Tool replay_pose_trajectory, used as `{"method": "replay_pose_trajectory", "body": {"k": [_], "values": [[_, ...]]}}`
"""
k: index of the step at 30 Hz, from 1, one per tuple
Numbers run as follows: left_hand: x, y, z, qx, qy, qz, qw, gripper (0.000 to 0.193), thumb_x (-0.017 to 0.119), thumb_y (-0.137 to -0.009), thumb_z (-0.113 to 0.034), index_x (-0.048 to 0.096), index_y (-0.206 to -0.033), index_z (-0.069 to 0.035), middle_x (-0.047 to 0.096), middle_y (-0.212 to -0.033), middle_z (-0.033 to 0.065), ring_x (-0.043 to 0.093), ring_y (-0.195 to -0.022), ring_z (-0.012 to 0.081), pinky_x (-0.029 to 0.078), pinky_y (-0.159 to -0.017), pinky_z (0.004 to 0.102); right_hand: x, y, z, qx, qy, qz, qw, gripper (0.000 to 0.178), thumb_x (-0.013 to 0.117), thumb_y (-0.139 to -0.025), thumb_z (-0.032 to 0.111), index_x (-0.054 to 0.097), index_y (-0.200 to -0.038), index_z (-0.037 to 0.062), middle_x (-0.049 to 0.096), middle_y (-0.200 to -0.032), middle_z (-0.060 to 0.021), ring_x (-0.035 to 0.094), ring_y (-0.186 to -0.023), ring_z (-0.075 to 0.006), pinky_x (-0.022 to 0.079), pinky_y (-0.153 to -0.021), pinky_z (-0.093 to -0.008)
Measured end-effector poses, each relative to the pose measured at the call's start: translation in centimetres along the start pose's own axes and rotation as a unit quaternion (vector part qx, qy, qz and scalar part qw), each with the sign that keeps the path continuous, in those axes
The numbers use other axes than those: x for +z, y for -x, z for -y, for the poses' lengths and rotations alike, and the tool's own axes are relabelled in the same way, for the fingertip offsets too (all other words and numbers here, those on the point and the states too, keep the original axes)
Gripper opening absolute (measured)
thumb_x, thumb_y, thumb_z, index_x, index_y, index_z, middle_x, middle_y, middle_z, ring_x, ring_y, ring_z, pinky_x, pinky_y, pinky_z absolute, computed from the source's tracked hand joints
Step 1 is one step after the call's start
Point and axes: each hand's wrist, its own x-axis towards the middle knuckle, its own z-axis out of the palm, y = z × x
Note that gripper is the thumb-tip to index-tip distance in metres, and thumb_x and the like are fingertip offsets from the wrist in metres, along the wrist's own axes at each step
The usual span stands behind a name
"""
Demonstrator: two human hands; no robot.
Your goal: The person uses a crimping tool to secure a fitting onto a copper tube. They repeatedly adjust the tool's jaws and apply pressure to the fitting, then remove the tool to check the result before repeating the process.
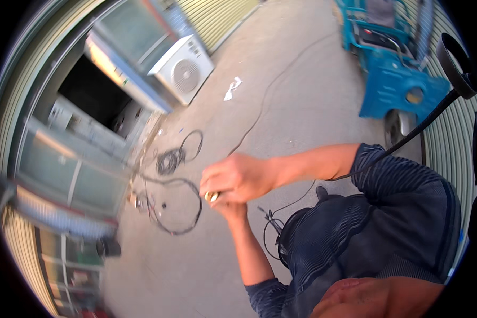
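Observation:
In front of my body my two hands meet, closed together. My right hand [238, 175] comes in from the right, its fingers curled over the top. Under it, my left hand [231, 208] reaches up from below with its fingers partly hidden. A small, round brass-coloured piece [212, 196] shows at the fingertips between them; its exact kind is too blurred to tell. Below and left of the hands, a dark cable loop [196, 214] lies on the ground, with a coiled grey cable [168, 161] beyond it.
A white air conditioner outdoor unit [183, 71] stands by the shopfront at upper left. A blue three-wheeled cart [395, 79] is parked at upper right. A thin wire [266, 98] crosses the concrete near a white scrap [232, 89]. Black cables [273, 225] lie by my waist.

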Motion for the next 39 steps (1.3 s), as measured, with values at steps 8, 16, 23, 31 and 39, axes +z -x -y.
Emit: {"method": "replay_pose_trajectory", "body": {"k": [8, 16, 23, 31, 39], "values": [[-0.1, -0.3, 0.9, -0.041, 0.002, -0.015, 0.999, 0.022, 0.049, -0.106, -0.026, 0.048, -0.099, -0.005, 0.055, -0.093, 0.0039, 0.055, -0.083, 0.0162, 0.049, -0.075, 0.0333, -0.2, 2.0, 0.1, 0.010, -0.060, -0.086, 0.994, 0.039, 0.080, -0.082, 0.019, 0.065, -0.115, 0.0048, 0.058, -0.087, -0.0052, 0.063, -0.074, -0.0244, 0.051, -0.059, -0.0352], [0.2, -2.9, -3.8, 0.152, 0.076, -0.008, 0.985, 0.044, 0.037, -0.109, -0.044, 0.040, -0.083, -0.008, 0.034, -0.068, -0.0006, 0.030, -0.060, 0.0127, 0.042, -0.061, 0.0286, 2.2, 10.2, -7.0, 0.102, 0.014, -0.122, 0.987, 0.053, 0.069, -0.092, 0.037, 0.057, -0.133, 0.0041, 0.061, -0.118, -0.0151, 0.057, -0.110, -0.0327, 0.049, -0.088, -0.0441], [3.8, -10.0, -10.9, 0.142, 0.107, -0.067, 0.982, 0.044, 0.046, -0.104, -0.052, 0.041, -0.084, -0.014, 0.026, -0.062, -0.0039, 0.024, -0.051, 0.0111, 0.027, -0.049, 0.0287, 0.9, 9.1, -14.0, 0.159, -0.002, -0.073, 0.985, 0.034, 0.067, -0.094, 0.037, 0.063, -0.111, 0.0079, 0.065, -0.101, -0.0077, 0.060, -0.098, -0.0299, 0.044, -0.087, -0.0454], [0.1, -18.8, -18.4, 0.178, 0.083, -0.230, 0.953, 0.044, 0.046, -0.105, -0.052, 0.040, -0.082, -0.015, 0.019, -0.062, -0.0053, 0.019, -0.049, 0.0100, 0.018, -0.044, 0.0266, 1.5, 8.8, -23.4, 0.197, -0.055, -0.028, 0.978, 0.030, 0.069, -0.091, 0.036, 0.061, -0.090, 0.0072, 0.063, -0.083, -0.0083, 0.062, -0.084, -0.0328, 0.047, -0.076, -0.0460], [-9.8, -21.3, -25.2, 0.126, 0.139, 0.060, 0.980, 0.038, 0.038, -0.109, -0.032, 0.036, -0.080, -0.008, 0.029, -0.069, 0.0001, 0.026, -0.055, 0.0124, 0.031, -0.052, 0.0265, 0.5, 9.8, -20.5, 0.184, -0.081, 0.008, 0.979, 0.038, 0.069, -0.091, 0.043, 0.058, -0.080, 0.0082, 0.059, -0.070, -0.0105, 0.061, -0.070, -0.0339, 0.048, -0.061, -0.0449]]}}
